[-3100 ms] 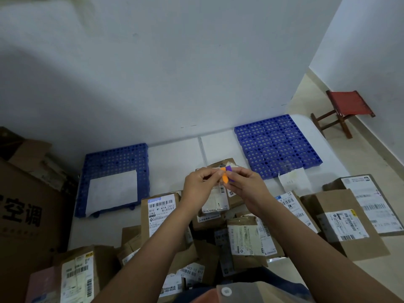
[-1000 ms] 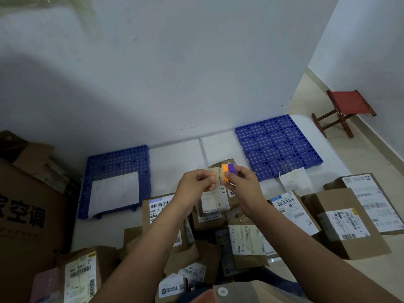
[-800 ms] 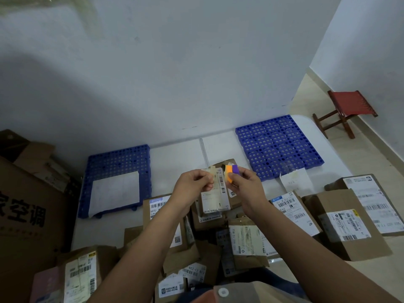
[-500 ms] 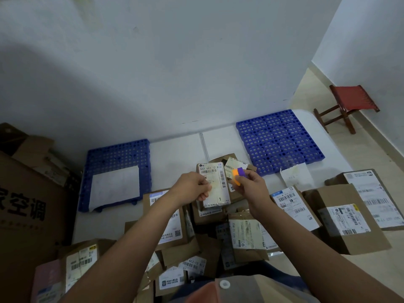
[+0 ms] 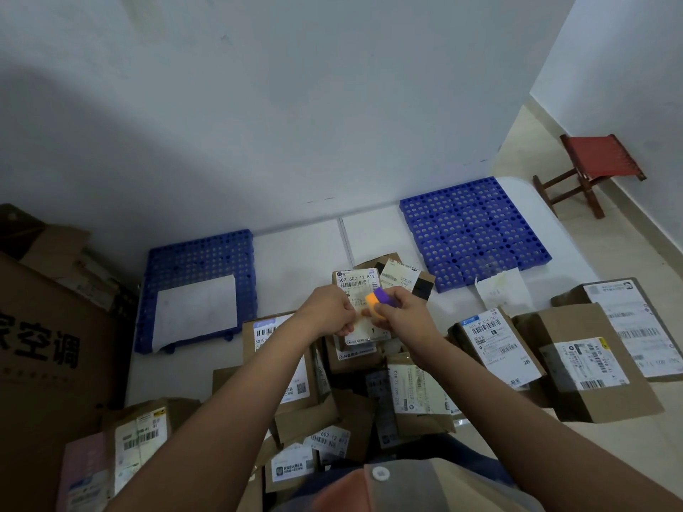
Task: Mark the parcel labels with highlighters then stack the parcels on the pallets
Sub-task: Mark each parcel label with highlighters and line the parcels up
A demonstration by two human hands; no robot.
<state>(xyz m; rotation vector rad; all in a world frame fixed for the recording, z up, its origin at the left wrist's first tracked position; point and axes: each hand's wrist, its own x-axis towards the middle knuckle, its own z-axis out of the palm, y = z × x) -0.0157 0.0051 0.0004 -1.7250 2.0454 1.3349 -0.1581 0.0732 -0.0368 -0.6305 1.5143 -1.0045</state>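
Counts: two hands, two pallets, one stool, many parcels.

Two bare hands showed, the left hand [image 5: 327, 315] and the right hand [image 5: 401, 313]; between them they held one labelled parcel [image 5: 357, 290] and one highlighter [image 5: 377, 300], orange and purple. Two blue perforated pallets lay at the foot of the wall: the left pallet [image 5: 199, 260] carried one white sheet [image 5: 196, 312], the right pallet [image 5: 473, 230] none. One loose paper slip [image 5: 499, 291] lay at that pallet's near edge. One red stool [image 5: 591, 168] stood by the right wall. One large printed carton [image 5: 40, 345] stood at far left. The cardboard parcels heaped on the floor numbered at least ten; overlaps hid the exact total.
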